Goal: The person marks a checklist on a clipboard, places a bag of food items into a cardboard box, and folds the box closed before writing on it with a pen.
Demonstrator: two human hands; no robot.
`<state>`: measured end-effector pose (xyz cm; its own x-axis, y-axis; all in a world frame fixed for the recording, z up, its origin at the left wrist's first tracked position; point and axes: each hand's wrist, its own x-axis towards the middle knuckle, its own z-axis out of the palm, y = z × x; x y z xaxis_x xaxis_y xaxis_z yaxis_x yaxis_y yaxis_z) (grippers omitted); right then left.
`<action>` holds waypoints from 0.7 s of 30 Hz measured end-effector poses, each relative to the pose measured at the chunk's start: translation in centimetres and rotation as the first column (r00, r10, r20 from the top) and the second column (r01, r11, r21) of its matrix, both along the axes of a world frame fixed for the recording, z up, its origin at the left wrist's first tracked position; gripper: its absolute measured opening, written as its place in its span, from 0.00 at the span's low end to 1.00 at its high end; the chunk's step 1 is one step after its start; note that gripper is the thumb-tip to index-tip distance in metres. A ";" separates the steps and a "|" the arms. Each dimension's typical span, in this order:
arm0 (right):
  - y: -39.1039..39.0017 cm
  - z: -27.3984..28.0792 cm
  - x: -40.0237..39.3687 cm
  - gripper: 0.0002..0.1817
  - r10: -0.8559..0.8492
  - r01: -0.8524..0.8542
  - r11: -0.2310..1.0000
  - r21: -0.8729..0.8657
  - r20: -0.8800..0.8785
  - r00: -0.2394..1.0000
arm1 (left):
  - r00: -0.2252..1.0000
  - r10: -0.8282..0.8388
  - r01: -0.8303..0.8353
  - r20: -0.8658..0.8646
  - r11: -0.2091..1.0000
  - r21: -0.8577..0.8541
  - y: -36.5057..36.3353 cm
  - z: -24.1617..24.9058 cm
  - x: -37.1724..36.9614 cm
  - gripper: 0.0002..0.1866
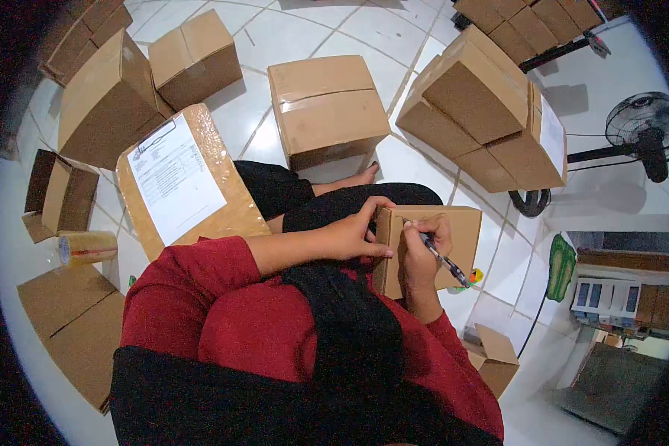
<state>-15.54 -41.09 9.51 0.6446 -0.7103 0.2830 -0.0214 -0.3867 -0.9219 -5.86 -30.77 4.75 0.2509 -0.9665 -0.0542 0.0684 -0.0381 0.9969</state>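
A small cardboard box [462, 232] rests on my lap, close to my crossed legs. My left hand [351, 238] grips its left side, the thumb and a finger apart along the edge. Over the top face is my right hand [429, 241], closed around a dark patterned pen [453, 269]. The pen's tip points to the upper left, at or very near the cardboard; contact cannot be made out. Any marks on the box are too small to read. To the left leans a brown clipboard [137, 209] with a printed white sheet [177, 178] under its clip.
Closed cardboard boxes [327, 104] stand ahead on white tiles, with stacked ones [468, 97] to the right. Left are an open box [59, 195], a tape roll [88, 247] and a flat carton [74, 320]. A black fan [647, 137] stands at far right.
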 end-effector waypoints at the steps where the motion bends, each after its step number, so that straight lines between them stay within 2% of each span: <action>1: 0.0 0.0 0.0 0.09 -0.019 0.019 1.000 0.024 0.000 1.000 | 1.000 0.000 0.000 0.001 1.000 0.001 0.0 0.2 0.0 0.38; 5: -0.1 -0.5 0.0 0.09 -0.017 0.017 1.000 -0.025 0.004 1.000 | 0.999 0.015 -0.015 -0.038 1.000 -0.011 0.1 0.1 -0.1 0.38; 7: -0.1 -0.8 0.0 0.09 -0.067 0.061 0.993 0.101 0.062 0.996 | 0.999 0.003 -0.003 -0.048 1.000 0.001 0.0 0.0 0.0 0.38; 8: -0.1 -0.8 0.0 0.09 -0.067 0.061 0.993 0.102 0.063 0.996 | 0.997 0.001 -0.002 -0.073 1.000 -0.004 0.0 0.0 -0.1 0.38; 10: -0.1 -0.5 0.0 0.09 -0.059 0.059 0.994 0.090 0.003 0.998 | 0.995 -0.001 0.000 -0.099 1.000 -0.010 0.1 0.2 -0.1 0.38; 17: -0.2 -0.8 -0.2 0.10 -0.017 0.016 1.000 0.018 0.045 0.999 | 0.996 0.002 -0.002 -0.086 1.000 0.008 0.2 0.8 -0.1 0.38; 19: -0.1 -0.7 -0.1 0.10 -0.065 0.062 0.991 0.122 0.021 0.998 | 0.994 -0.005 0.007 -0.112 1.000 0.021 0.1 0.7 -0.1 0.38; 21: -0.2 -0.9 -0.3 0.10 -0.060 0.055 0.992 0.115 0.045 0.997 | 0.998 0.014 -0.015 -0.066 1.000 -0.017 0.1 0.2 -0.1 0.39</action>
